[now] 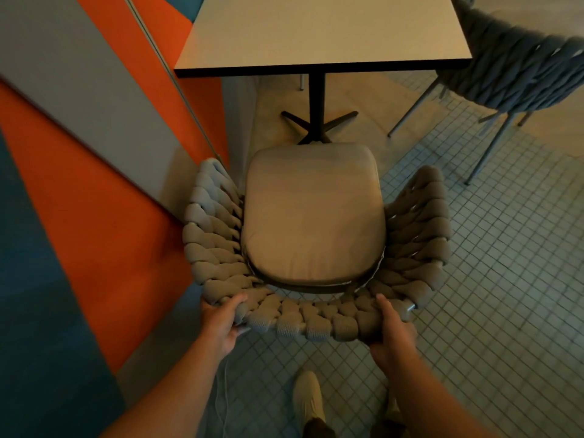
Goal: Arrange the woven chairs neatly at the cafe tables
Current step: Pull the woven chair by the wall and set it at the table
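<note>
A beige woven chair with a tan seat cushion stands in front of me, facing a square white table on a black pedestal. The cushion's front edge lies short of the table edge. My left hand grips the left part of the woven backrest rim. On the right part of the same rim my right hand is closed, thumb on top. A second, grey-blue woven chair stands at the table's right side.
A wall panelled in orange, grey and blue runs close along the chair's left side. The floor is small square tiles. The table's black cross base sits just beyond the cushion. My shoe is behind the chair.
</note>
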Tool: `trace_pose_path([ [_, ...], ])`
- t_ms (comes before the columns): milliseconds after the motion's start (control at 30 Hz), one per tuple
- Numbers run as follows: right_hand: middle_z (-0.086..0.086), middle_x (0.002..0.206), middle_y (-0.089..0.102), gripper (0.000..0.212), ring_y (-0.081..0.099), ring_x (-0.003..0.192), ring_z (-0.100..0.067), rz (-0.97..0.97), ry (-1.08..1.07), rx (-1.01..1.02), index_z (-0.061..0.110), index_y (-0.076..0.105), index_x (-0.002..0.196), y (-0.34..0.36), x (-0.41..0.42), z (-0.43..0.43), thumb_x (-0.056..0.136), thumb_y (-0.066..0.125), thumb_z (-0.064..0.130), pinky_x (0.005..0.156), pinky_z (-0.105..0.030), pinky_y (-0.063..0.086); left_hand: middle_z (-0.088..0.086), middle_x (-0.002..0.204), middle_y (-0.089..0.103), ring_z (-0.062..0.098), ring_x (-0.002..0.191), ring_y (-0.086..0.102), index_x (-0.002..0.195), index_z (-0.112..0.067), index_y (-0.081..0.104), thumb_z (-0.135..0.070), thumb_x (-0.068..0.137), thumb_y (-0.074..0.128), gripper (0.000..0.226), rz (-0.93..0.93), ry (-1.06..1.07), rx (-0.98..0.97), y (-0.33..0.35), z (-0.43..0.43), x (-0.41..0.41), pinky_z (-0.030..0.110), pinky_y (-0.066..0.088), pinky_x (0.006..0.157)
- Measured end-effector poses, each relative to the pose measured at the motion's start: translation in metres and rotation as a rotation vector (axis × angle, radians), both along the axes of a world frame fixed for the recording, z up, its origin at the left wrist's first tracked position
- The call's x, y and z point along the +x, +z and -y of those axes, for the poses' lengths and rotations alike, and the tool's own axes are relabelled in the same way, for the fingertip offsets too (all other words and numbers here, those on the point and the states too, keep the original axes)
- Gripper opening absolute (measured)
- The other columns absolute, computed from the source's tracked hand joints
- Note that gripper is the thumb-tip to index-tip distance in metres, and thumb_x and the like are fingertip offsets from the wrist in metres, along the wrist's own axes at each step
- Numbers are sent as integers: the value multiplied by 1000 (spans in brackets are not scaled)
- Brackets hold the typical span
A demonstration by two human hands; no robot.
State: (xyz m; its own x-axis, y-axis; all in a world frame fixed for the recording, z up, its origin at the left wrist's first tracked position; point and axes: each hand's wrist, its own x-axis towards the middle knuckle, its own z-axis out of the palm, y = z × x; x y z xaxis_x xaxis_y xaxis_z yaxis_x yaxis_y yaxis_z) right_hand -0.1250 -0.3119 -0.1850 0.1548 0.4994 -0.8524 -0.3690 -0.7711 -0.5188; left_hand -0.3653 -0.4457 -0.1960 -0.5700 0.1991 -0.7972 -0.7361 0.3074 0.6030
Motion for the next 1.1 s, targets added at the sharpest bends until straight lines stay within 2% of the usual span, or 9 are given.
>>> trace_pose_path([
  [133, -17, 129, 63, 56, 65, 108, -41, 26, 9, 22, 22, 52, 137, -5, 0, -4, 86, 72, 9, 88, -67, 51, 14, 129, 63, 37, 102, 64, 144, -32, 39, 0, 88, 73, 73, 59, -40, 22, 5, 1, 0, 73, 52, 84],
  [333, -20, 131, 59, 55, 61, 113, -43, 55, 49, 9, 14, 48, 141, -2, 2, -11, 90, 64, 0, 94, -60, 51, 16, 117, 63, 35, 95, 63, 130, -21, 47, 2, 92, 66, 48, 67, -41, 4, 1, -1, -1, 65, 53, 78],
  [400, -20, 129, 60, 53, 61, 113, -43, 58, 54, -4, 13, 49, 139, -4, 2, -13, 90, 64, -1, 93, -60, 51, 15, 115, 64, 33, 92, 64, 132, -20, 46, 2, 91, 67, 51, 68, -29, -4, -2, -1, 0, 62, 55, 73],
  [533, -19, 127, 62, 51, 64, 106, -40, 60, 55, -15, 14, 54, 136, -7, 2, -21, 88, 67, 0, 88, -56, 54, 18, 128, 64, 36, 101, 67, 140, -24, 47, 0, 87, 72, 63, 47, -12, -30, -11, -4, -2, 56, 60, 58],
  [600, -18, 126, 63, 51, 64, 103, -37, 63, 59, -12, 16, 55, 135, -8, -1, -26, 88, 66, 0, 90, -57, 54, 19, 129, 63, 35, 99, 67, 142, -22, 45, 0, 88, 71, 64, 31, -20, -31, -10, -9, -5, 56, 61, 59],
  [733, -17, 127, 63, 53, 64, 109, -38, 43, 40, 7, 16, 54, 136, -11, -5, -30, 88, 65, -2, 93, -60, 52, 19, 124, 64, 32, 94, 66, 138, -17, 49, 0, 91, 68, 54, 11, -53, -26, -10, -17, -10, 63, 57, 76],
  [867, -18, 130, 61, 57, 63, 112, -39, 24, 46, 39, 18, 51, 140, -12, -6, -29, 89, 63, -4, 95, -61, 51, 20, 126, 66, 32, 95, 68, 136, -15, 52, -3, 91, 69, 50, 2, -73, -34, -13, -16, -10, 54, 59, 65],
  [1000, -18, 130, 61, 56, 62, 112, -40, 1, 49, 33, 20, 49, 141, -14, 0, -27, 90, 62, -2, 94, -61, 51, 14, 122, 67, 33, 99, 69, 138, -25, 45, -7, 88, 76, 62, -25, -69, -37, -13, -11, -4, 58, 61, 64],
  [1100, -18, 131, 60, 56, 62, 113, -40, -1, 60, 24, 19, 49, 141, -13, 2, -27, 91, 61, -2, 95, -62, 50, 17, 126, 66, 35, 99, 69, 137, -25, 48, -5, 87, 75, 60, -10, -71, -33, -13, -11, -4, 61, 61, 63],
])
